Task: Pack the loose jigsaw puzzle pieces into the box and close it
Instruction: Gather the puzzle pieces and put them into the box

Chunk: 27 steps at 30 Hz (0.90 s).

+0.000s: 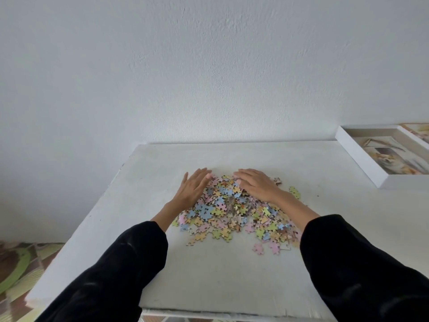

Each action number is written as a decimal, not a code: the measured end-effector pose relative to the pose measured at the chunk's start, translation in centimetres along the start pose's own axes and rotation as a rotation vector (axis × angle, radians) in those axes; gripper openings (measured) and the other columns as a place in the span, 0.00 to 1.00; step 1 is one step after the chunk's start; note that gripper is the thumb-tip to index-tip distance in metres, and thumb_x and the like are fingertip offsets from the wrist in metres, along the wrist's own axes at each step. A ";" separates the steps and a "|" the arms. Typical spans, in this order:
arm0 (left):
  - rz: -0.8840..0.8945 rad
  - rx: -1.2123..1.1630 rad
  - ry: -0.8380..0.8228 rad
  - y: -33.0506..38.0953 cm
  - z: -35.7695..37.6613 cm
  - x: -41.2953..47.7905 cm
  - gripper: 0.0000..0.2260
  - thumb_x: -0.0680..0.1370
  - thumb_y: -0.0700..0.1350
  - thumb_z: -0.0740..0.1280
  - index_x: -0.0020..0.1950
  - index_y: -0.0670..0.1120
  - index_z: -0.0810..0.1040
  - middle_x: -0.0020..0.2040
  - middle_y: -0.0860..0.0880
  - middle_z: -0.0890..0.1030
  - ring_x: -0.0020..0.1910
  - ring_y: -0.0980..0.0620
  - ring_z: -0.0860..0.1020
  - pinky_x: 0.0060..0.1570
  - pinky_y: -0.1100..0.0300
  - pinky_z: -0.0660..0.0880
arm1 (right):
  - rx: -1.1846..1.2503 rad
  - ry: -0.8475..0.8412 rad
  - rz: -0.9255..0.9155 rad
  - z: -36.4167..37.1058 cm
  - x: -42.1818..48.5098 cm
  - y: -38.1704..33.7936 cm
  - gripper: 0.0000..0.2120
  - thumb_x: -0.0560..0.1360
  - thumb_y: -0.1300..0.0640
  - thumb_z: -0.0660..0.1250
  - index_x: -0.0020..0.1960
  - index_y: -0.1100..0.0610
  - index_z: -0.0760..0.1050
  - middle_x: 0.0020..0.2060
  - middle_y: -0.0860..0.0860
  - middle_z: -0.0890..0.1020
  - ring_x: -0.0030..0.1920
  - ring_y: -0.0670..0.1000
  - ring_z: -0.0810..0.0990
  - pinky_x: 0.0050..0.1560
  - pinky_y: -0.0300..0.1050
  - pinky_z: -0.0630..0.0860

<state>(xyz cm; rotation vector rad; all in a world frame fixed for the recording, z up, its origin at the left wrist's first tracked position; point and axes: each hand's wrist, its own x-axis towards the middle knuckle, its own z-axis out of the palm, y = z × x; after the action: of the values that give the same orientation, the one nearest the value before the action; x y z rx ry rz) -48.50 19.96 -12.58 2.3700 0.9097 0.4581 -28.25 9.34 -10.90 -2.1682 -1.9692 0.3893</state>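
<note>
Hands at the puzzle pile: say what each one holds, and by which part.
Nothing is held. The left hand rests open against the far left edge of the puzzle pieces; the right hand lies flat on their far side.

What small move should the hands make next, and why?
Probably sweep the left hand and right hand toward each other to bunch the puzzle pieces: both lie flat at the pile's far edge, the pieces are spread on the table, and the open box stands apart.
</note>
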 end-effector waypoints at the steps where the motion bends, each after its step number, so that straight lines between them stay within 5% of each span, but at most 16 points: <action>1: -0.033 -0.012 0.041 0.2 -0.1 -0.3 0.33 0.76 0.63 0.37 0.73 0.49 0.61 0.75 0.47 0.62 0.75 0.50 0.56 0.73 0.46 0.42 | 0.004 0.035 0.016 0.1 -0.8 0.3 0.22 0.81 0.47 0.47 0.74 0.50 0.54 0.75 0.51 0.56 0.75 0.51 0.53 0.74 0.52 0.49; 5: -0.125 -0.150 0.161 -0.7 -0.6 -2.2 0.40 0.71 0.72 0.39 0.71 0.48 0.64 0.73 0.46 0.65 0.71 0.48 0.63 0.72 0.40 0.53 | 0.046 0.127 0.063 0.2 -4.9 1.6 0.28 0.77 0.39 0.44 0.73 0.49 0.56 0.75 0.51 0.57 0.75 0.52 0.54 0.74 0.55 0.47; 9: -0.117 -0.191 0.168 -1.5 -1.3 -5.4 0.42 0.67 0.77 0.43 0.71 0.52 0.63 0.73 0.48 0.64 0.71 0.49 0.63 0.70 0.46 0.59 | 0.193 0.239 0.110 0.4 -9.6 2.0 0.42 0.65 0.24 0.39 0.73 0.45 0.56 0.74 0.50 0.58 0.75 0.52 0.53 0.73 0.58 0.44; 15: 0.122 0.192 -0.007 -0.2 -0.5 -10.1 0.42 0.66 0.78 0.46 0.75 0.58 0.49 0.77 0.55 0.52 0.76 0.56 0.46 0.74 0.45 0.40 | 0.110 0.137 0.164 2.6 -14.7 0.8 0.54 0.53 0.17 0.39 0.74 0.42 0.44 0.76 0.51 0.44 0.75 0.53 0.40 0.74 0.59 0.40; 21: 0.224 0.446 -0.065 2.1 2.0 -10.4 0.47 0.63 0.79 0.46 0.75 0.57 0.39 0.76 0.55 0.40 0.75 0.53 0.37 0.72 0.47 0.33 | -0.049 0.089 0.125 4.3 -14.3 -0.3 0.55 0.51 0.17 0.38 0.68 0.43 0.23 0.71 0.52 0.28 0.72 0.56 0.29 0.68 0.53 0.30; 27: 0.192 0.450 -0.027 3.5 3.8 -8.3 0.48 0.64 0.78 0.40 0.76 0.51 0.44 0.77 0.52 0.44 0.75 0.54 0.37 0.73 0.48 0.33 | -0.056 0.168 0.117 4.7 -12.0 -0.7 0.52 0.55 0.18 0.35 0.71 0.45 0.29 0.74 0.54 0.33 0.72 0.54 0.30 0.70 0.53 0.32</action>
<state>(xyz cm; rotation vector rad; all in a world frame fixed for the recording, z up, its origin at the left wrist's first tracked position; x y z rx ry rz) -50.79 10.66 -14.35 2.8830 0.8444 0.3171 -31.40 -2.72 -14.30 -2.2752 -1.7906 0.1642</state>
